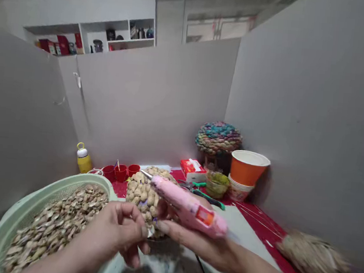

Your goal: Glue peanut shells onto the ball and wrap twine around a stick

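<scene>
My right hand [189,228] is wrapped round a pink glue gun [182,202], its metal nozzle pointing to the upper left. My left hand [123,229] is closed in a pinch near my right thumb. Between the fingertips shows a small pale piece [150,231], perhaps shell; its shape is partly hidden. Just behind both hands is a rounded mass covered in peanut-like shells [140,190], with purple spots among them. To the left, a pale green basket [2,218] holds many shell pieces [57,215].
Red cups [120,173] and a yellow bottle [84,162] stand at the back left. Toward the back right are a tissue box [193,170], green-handled pliers [210,198], a bowl [216,185], an orange bucket [248,170] and a colourful dome [218,137]. A blurred brownish bundle [314,258] lies at right.
</scene>
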Demonstrator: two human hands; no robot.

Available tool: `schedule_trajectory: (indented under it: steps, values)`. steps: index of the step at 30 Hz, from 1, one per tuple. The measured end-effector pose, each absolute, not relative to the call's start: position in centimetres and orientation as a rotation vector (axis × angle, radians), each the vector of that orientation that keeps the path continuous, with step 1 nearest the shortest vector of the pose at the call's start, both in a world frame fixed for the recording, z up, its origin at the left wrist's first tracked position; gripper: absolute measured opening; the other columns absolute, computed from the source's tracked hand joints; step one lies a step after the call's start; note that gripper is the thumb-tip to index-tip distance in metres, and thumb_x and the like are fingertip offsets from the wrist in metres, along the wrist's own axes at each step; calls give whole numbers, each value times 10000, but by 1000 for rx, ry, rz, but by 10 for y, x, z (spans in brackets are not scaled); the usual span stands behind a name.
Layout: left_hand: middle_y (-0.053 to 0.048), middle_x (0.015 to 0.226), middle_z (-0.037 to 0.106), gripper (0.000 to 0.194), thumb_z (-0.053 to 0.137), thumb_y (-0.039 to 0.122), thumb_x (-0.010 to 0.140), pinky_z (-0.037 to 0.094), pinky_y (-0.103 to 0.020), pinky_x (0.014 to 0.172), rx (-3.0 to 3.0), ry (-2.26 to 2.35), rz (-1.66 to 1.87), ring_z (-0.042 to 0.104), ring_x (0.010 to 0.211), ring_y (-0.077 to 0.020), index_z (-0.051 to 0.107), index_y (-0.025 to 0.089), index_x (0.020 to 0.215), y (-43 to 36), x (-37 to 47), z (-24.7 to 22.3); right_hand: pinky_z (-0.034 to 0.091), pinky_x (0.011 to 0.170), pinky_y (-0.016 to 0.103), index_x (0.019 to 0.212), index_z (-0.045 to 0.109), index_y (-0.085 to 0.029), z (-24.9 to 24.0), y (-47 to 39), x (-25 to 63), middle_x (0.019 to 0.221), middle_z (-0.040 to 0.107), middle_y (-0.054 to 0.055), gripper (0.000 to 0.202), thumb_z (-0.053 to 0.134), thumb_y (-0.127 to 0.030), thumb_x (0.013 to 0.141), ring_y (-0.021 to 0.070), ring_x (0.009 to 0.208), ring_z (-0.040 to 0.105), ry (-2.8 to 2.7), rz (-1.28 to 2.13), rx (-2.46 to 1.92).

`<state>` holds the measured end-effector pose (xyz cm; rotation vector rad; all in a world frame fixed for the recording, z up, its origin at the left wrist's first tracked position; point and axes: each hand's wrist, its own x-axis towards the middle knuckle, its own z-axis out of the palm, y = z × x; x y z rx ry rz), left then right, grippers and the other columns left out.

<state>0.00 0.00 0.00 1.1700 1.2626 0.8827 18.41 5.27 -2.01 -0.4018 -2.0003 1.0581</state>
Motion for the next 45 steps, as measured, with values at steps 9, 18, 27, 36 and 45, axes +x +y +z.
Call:
schedule_trajectory:
  steps: [9, 18, 27, 36, 45]
  values:
    - [-59, 645, 695, 215, 711, 325, 752, 435, -210, 514, 1159, 1065, 1114, 599, 489, -104, 606, 142, 707, 4, 13, -12, 409, 586, 270, 748, 527, -191, -15, 55, 188, 723, 520, -7, 115, 569, -227, 849, 134, 640, 480, -1980, 867, -444]
    - [-55, 720, 706, 279, 807, 297, 690, 506, -256, 598, 965, 877, 1336, 646, 616, -144, 693, 135, 887, 6, 20, -40, 410, 616, 291, 762, 519, -187, -19, 54, 188, 749, 526, 8, 134, 574, -256, 863, 153, 669, 484, -1946, 751, -508]
    - [-7, 586, 696, 249, 856, 331, 619, 501, -206, 568, 1048, 919, 1468, 635, 550, -109, 706, 169, 735, 4, 26, -49, 380, 566, 243, 804, 505, -205, -16, 57, 193, 728, 494, -31, 149, 616, -276, 873, 122, 628, 418, -2042, 875, -484]
    - [-8, 697, 721, 146, 741, 330, 756, 530, -215, 593, 1433, 1165, 1631, 657, 614, -130, 706, 200, 812, 0, 0, -22, 473, 708, 291, 914, 613, -203, -10, 67, 203, 828, 619, 16, 140, 598, -336, 869, 189, 781, 570, -1852, 795, -661]
    - [-62, 732, 682, 180, 473, 164, 910, 485, -290, 566, 3212, 1559, 908, 632, 624, -188, 632, 166, 825, 49, -17, 24, 454, 701, 302, 847, 606, -171, -23, 100, 202, 812, 634, 23, 105, 584, -273, 840, 189, 769, 584, -1698, 765, -673]
